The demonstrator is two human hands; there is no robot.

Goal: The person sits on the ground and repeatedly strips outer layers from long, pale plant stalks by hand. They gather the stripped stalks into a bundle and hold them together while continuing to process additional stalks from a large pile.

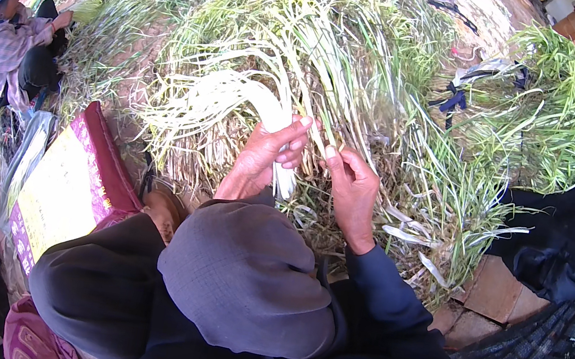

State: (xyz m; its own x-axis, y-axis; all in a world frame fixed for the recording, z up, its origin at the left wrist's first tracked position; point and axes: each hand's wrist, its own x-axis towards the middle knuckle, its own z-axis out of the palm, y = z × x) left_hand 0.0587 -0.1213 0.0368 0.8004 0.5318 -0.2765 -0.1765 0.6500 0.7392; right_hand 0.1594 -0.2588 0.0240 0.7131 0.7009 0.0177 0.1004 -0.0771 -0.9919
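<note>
My left hand (275,151) is closed around a bundle of pale leafy stalks (271,107), whose leaves droop to the left and whose white ends stick out below the fist. Just to the right, my right hand (348,176) pinches a thin yellowish-green stalk (317,127) between thumb and fingers. Both hands are over a large heap of long green stalks (364,72), with brownish, dry-looking ends towards me. Strong light washes out the held bundle, so single stalks are hard to tell apart.
At the left sits another person (18,40) by the greens. A printed sack (74,176) lies beside my left knee. More greens (557,123) are piled at the right, near black fabric (554,238) and brown tiles or bricks (496,288). Dark netting (534,350) lies at the lower right.
</note>
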